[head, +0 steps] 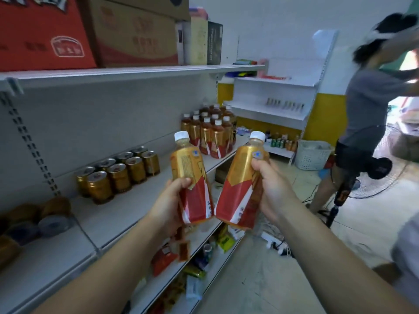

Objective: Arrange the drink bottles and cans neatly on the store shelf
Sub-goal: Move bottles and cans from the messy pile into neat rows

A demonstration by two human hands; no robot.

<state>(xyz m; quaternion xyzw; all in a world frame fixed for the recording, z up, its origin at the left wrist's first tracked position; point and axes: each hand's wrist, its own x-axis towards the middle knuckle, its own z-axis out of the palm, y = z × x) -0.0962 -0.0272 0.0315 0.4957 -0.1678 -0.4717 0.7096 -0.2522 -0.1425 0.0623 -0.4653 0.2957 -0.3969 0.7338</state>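
Observation:
My left hand grips a tea bottle with a gold and red label and a white cap, held upright in front of the shelf. My right hand grips a second, matching bottle that leans to the right. The two bottles almost touch at their bases. Behind them, on the white middle shelf, stands a tight group of the same bottles. Two rows of gold cans stand further left on that shelf.
Several cans lie on their sides at the shelf's left end. Cardboard boxes fill the top shelf. Snack packs sit on the lower shelves. A person stands at the right by a floor fan and a white basket.

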